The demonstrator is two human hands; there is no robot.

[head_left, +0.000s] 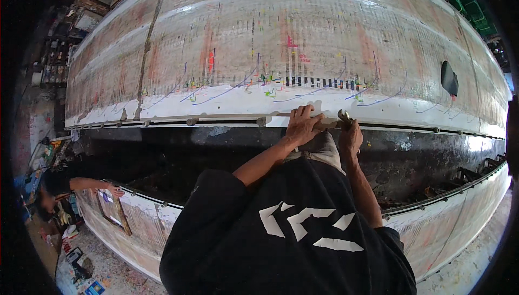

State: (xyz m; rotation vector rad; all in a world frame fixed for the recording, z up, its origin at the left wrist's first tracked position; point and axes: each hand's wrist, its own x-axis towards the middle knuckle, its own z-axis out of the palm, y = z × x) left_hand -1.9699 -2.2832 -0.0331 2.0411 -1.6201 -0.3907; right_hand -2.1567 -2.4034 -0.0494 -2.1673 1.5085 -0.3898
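A long, pale printing table (238, 41) stretches across in front of me, with a metal rail (221, 122) along its near edge. My left hand (304, 127) rests on this rail, its fingers bent over the edge and the thumb toward the right. Just to the right, my right hand (352, 139) is closed round a spanner (344, 115). The spanner's metal jaw sticks up above the fist, close to the rail. A brownish strip shows between the two hands. What lies under my left palm is hidden.
Small round stops (191, 122) sit along the rail. A dark flat piece (449, 79) lies on the table's right part. Behind me runs a second table (438, 235). At the left, a co-worker's hand (114, 189) touches it beside a wooden-edged frame (122, 215).
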